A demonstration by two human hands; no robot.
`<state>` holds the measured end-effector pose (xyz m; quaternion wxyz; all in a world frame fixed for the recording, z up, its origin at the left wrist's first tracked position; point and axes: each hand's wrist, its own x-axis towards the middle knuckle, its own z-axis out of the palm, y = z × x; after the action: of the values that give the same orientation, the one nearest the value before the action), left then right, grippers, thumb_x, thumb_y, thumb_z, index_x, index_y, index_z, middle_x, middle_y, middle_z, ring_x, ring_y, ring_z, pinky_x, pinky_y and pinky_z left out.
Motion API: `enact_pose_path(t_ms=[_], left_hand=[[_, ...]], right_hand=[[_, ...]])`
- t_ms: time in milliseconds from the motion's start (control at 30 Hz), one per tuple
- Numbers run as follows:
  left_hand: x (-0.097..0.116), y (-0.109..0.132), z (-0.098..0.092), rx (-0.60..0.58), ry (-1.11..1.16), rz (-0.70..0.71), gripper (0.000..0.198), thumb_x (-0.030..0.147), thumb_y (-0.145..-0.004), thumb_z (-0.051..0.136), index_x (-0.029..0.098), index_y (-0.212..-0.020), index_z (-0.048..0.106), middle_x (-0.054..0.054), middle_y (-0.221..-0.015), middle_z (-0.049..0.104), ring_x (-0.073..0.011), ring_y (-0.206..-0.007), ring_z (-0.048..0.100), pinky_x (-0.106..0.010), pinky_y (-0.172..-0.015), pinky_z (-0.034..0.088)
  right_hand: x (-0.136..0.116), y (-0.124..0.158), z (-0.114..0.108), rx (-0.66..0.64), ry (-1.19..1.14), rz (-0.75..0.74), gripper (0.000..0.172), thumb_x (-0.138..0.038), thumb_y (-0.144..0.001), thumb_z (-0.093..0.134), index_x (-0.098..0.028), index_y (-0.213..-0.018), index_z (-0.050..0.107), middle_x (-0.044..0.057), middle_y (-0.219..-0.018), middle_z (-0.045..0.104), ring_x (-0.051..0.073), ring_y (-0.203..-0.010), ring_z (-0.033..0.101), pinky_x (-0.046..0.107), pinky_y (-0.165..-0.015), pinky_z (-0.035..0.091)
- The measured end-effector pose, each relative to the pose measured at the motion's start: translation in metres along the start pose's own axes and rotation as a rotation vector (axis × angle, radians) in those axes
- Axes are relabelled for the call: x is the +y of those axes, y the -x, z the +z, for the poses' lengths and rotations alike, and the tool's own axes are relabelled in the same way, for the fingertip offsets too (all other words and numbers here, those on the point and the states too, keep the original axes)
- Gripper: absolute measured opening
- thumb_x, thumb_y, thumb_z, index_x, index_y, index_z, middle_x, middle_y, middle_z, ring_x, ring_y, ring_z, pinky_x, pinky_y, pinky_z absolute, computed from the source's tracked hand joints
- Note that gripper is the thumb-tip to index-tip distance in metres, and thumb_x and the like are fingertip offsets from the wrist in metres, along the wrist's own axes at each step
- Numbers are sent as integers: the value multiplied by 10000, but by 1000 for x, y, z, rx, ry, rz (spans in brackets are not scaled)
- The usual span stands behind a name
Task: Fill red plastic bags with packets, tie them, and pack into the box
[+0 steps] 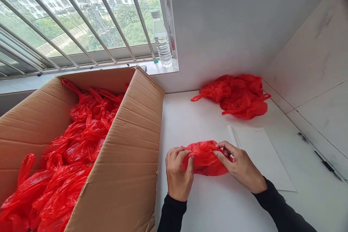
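A red plastic bag (pixel 205 161) lies crumpled on the white tabletop (pixel 212 203) in front of me. My left hand (pixel 179 170) pinches its left end between thumb and fingers. At the bag's upper right edge, my right hand (pixel 239 163) grips the thin plastic in the same way. What the bag holds, if anything, is hidden. Left of my hands stands an open cardboard box (pixel 127 152) with several knotted red plastic bags (pixel 81 141) heaped inside.
More red bags (pixel 236 94) lie against the back wall. A spiral notebook (pixel 261 152) rests right of my hands, partly behind my right forearm. A black pen (pixel 327 165) lies by the right wall. A water bottle (pixel 162 41) stands on the windowsill.
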<state>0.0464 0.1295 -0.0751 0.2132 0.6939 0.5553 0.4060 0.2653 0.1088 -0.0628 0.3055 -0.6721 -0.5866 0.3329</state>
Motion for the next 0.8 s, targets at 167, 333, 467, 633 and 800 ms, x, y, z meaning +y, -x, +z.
enact_pose_path(t_ms=[167, 333, 467, 633, 800], left_hand=[[-10, -1, -15, 221, 50, -215, 137, 310, -957, 528, 225, -963, 636, -43, -934, 656, -216, -888, 610, -340, -803, 472], [15, 4, -22, 163, -9, -92, 339, 248, -897, 580, 245, -1236, 568, -76, -1174, 605, -251, -1079, 560, -393, -930, 447], [30, 4, -17, 63, -127, 37, 361, 254, -823, 684, 281, -1178, 631, -58, -1036, 630, -260, -955, 566, -398, -845, 454], [22, 6, -24, 159, -82, -2, 125, 232, -860, 638, 256, -952, 719, -51, -907, 556, -221, -863, 546, -310, -726, 459], [27, 11, -36, 86, 74, -243, 198, 376, -914, 609, 232, -941, 743, 9, -689, 537, -143, -609, 465, -244, -579, 397]], right_hand=[[5, 6, -12, 144, -306, 142, 284, -522, -965, 454, -259, -1027, 544, 5, -777, 630, 186, -679, 597, 312, -622, 505], [-11, 22, -10, 509, -251, 17, 333, -436, -888, 631, -288, -1157, 503, 52, -1060, 598, 242, -1026, 585, 407, -889, 496], [-30, 22, -4, 397, -141, -364, 180, -243, -942, 556, -287, -1115, 530, 38, -998, 612, 217, -961, 589, 400, -874, 492], [-32, 6, -1, -76, 182, -403, 196, -259, -1029, 356, -251, -1056, 550, 47, -971, 649, 229, -919, 593, 425, -839, 485], [-27, 12, 0, -268, 346, -290, 380, -339, -1038, 272, -258, -708, 442, -10, -618, 496, 180, -558, 466, 360, -543, 359]])
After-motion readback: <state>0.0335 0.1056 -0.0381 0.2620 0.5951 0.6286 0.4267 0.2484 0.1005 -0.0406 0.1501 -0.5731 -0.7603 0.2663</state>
